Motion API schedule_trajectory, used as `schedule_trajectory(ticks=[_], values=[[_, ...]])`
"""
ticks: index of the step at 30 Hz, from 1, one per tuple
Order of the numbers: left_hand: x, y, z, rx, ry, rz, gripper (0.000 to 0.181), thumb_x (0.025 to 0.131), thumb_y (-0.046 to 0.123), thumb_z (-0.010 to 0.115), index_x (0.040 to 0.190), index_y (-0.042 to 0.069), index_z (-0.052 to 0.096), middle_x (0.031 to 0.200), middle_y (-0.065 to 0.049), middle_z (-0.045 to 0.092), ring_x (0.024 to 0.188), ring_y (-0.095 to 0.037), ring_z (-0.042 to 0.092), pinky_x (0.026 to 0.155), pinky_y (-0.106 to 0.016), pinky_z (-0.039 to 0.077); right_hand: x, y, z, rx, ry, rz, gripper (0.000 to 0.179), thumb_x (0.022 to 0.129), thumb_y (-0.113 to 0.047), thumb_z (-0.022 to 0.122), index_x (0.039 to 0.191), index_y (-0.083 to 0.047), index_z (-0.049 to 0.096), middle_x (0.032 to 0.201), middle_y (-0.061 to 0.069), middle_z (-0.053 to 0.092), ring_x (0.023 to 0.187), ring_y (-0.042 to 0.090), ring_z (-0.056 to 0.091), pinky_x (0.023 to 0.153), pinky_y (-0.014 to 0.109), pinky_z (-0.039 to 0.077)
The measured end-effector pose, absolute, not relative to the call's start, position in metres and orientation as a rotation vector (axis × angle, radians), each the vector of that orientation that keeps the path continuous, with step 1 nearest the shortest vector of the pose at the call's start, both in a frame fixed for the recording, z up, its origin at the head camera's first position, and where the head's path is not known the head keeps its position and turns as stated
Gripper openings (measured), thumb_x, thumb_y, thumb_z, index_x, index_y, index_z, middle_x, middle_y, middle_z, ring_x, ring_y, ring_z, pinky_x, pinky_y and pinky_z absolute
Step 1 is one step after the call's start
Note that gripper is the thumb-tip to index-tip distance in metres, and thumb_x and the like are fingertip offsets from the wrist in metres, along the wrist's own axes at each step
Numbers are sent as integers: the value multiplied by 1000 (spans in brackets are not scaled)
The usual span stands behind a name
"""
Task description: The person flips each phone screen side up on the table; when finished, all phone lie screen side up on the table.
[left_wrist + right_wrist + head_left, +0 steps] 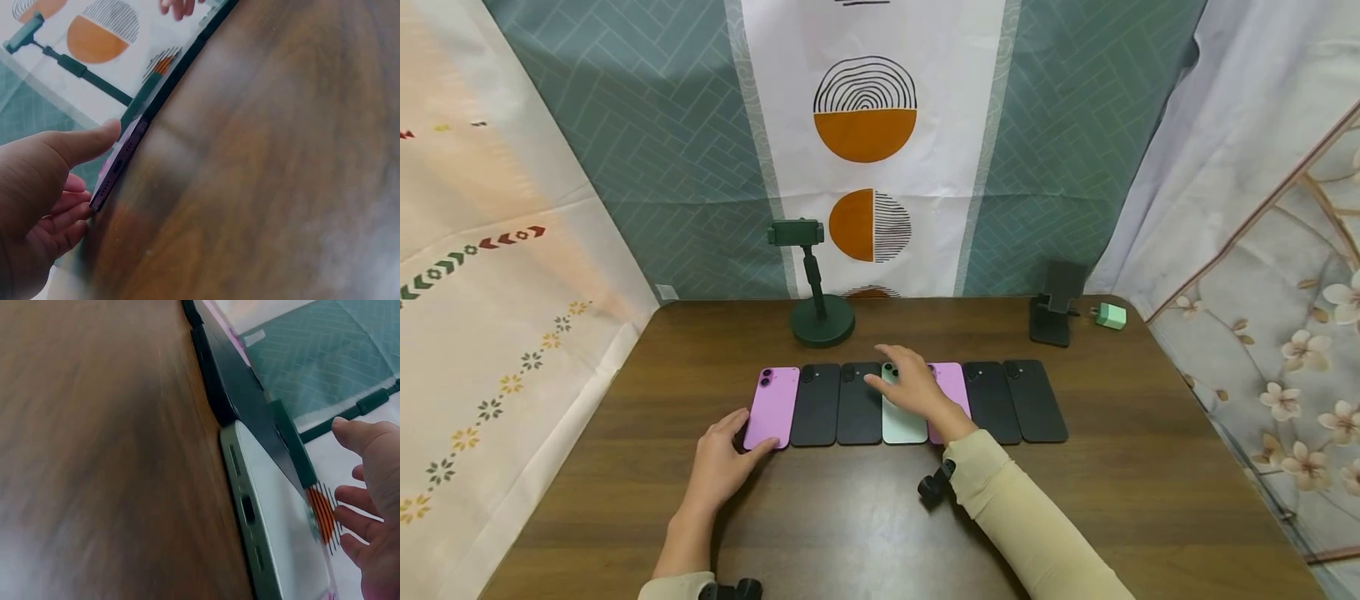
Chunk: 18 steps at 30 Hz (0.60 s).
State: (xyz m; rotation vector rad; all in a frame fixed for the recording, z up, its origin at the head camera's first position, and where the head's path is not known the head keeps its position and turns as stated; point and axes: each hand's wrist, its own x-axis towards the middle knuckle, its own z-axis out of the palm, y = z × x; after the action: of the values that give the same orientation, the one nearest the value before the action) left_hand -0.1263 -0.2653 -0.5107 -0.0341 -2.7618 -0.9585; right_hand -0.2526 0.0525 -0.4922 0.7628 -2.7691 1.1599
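Observation:
Several phones lie back-up in a side-by-side row on the table. At the row's left end is a pink phone (772, 404), with my left hand (721, 462) at its near corner. My left fingers bend against the phone's left edge, and the thumb meets its lower right corner. Two black phones (815, 406) come after it, then a pale green phone (904, 423). My right hand (916, 387) hovers over the green phone, fingers spread and holding nothing. Its wrist partly covers a second pink phone (952, 383). Two more black phones (1036, 402) close the right end.
Behind the row stand a dark green round-based phone stand (822, 321), a black folding stand (1051, 315) and a small green charger plug (1110, 316). The wooden table (850, 517) meets a patterned cloth backdrop (700, 167) at its far edge.

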Motion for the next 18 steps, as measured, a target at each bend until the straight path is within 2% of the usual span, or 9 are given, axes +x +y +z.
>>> schedule_trajectory(ticks=[12, 18], values=[[-128, -263, -510, -45, -2774, -990, 92, 67, 27, 97, 137, -15, 53, 140, -34, 53, 127, -52, 49, 106, -62, 41, -269, 8, -491, 938, -2829, 1110, 62, 97, -35, 70, 146, -3, 52, 144, 14, 56, 134, 31, 51, 112, 47, 41], [-130, -259, -510, -29, -2802, -1010, 95, 70, 30, 95, 139, -16, 50, 143, -34, 49, 129, -52, 46, 107, -62, 40, -275, -7, -495, 992, -2858, 1082, 59, 97, -33, 69, 146, -3, 52, 136, 13, 61, 127, 27, 57, 109, 43, 44]])
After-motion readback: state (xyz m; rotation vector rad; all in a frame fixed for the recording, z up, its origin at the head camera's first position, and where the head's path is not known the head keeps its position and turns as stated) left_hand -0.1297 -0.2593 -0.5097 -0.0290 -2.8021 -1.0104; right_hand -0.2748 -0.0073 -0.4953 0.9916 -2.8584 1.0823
